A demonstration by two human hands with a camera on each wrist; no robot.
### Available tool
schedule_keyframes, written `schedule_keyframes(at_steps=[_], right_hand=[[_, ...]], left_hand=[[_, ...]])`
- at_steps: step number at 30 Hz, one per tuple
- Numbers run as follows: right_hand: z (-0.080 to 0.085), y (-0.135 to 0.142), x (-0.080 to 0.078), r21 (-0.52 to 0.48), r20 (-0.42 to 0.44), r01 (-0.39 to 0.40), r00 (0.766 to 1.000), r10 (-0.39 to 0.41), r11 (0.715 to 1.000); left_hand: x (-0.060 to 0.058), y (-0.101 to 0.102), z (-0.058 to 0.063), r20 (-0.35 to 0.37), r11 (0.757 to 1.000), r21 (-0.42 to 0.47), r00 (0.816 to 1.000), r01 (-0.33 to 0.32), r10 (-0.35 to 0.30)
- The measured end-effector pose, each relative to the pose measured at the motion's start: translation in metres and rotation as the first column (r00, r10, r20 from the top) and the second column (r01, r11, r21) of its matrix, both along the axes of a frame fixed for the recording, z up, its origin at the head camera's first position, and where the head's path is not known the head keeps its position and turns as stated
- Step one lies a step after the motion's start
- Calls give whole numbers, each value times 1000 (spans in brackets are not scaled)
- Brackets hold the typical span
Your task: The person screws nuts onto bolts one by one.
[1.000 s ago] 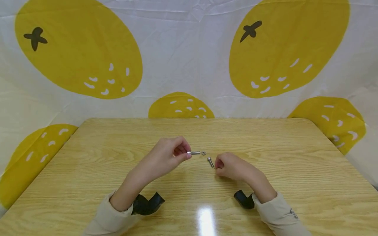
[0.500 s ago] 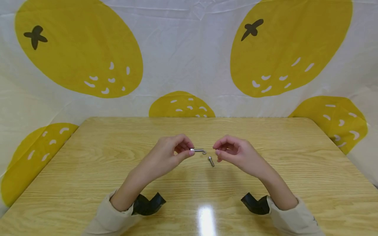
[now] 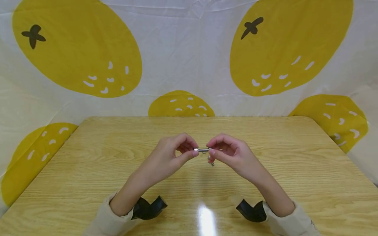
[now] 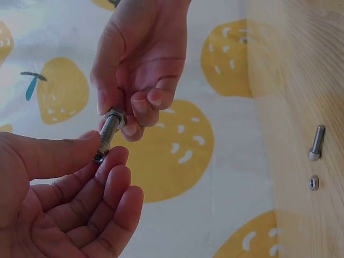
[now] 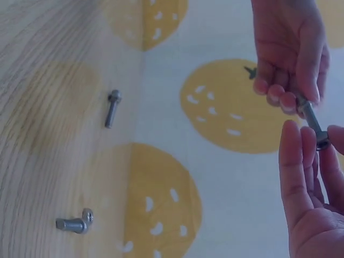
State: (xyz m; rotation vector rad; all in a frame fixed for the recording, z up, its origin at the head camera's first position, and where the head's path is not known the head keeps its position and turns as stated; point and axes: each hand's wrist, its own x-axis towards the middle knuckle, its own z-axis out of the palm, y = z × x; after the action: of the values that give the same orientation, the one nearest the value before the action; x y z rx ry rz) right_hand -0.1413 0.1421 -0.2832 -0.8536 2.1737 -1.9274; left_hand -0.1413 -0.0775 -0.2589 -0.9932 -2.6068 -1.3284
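My left hand [image 3: 174, 154] pinches a silver bolt [image 3: 203, 150] near its head, holding it level above the table in the head view. At the bolt's free end, my right hand [image 3: 233, 152] pinches a hex nut [image 4: 114, 115], which meets the tip of the threads in the left wrist view. How far it is threaded on, I cannot tell. Below the hands lie a loose nut [image 4: 314, 183] and a second bolt [image 4: 317, 143], partly covered by the right fingers in the head view. In the right wrist view another bolt [image 5: 112, 109] also lies on the table.
A wood-grain table [image 3: 118, 131] spreads under both hands. Behind it hangs a white cloth [image 3: 186, 49] with large yellow fruit prints. A black wrist mount [image 3: 150, 208] sits on the left wrist, and a similar mount [image 3: 252, 211] on the right. Light glares off the table's front.
My right hand has risen from the table and moved left to the bolt's tip, bringing the nut. My left hand has shifted slightly right with the bolt.
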Motion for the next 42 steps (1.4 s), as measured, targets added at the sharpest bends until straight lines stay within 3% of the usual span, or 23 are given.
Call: schedule_keyframes(at_steps=[9,18,29,37,42], right_hand=[[0,0,-1,-38,137,49,990,-43,998],[4,-2,1,7,187,102,977,-102,995],[5,-3,4,37,43,137,989,-138,990],[3,-4,4,49,49,132,990,-135,990],[1,-8,3,94,-24,147,989,-145,985]], left_hand=[[0,0,0,-23,1000,0,999,-28,28],[0,1,-1,-26,999,7,999,-35,35],[2,4,0,16,998,27,998,-65,64],[3,6,0,14,995,80,998,-62,61],[3,8,-1,12,994,92,998,-55,54]])
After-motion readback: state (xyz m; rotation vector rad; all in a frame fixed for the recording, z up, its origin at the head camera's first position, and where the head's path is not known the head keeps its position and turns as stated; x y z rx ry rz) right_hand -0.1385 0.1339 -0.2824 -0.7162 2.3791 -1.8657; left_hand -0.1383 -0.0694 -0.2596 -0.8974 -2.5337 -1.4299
